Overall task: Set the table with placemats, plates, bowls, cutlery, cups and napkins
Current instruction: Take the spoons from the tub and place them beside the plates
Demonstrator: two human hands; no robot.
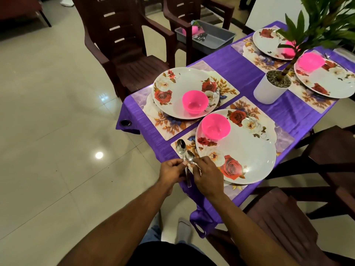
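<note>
At the table's (240, 73) near corner, left hand (171, 169) and right hand (208, 176) pinch two spoons (184, 151), apparently one each, bowls beyond fingertips.

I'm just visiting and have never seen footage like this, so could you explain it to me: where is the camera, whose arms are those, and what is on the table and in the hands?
There is no machine here. The single picture comes from a wide-angle camera worn on a person's head, looking down at their own two bare hands. The table wears a purple tablecloth and carries four floral placemats, each with a white rose-patterned plate and a pink plastic bowl, such as the nearest plate and its bowl. A white pot with a green plant stands in the middle. The left hand and right hand together hold two shiny metal spoons over the nearest placemat's edge. A grey plastic tub holding more cutlery sits on a brown chair.
</note>
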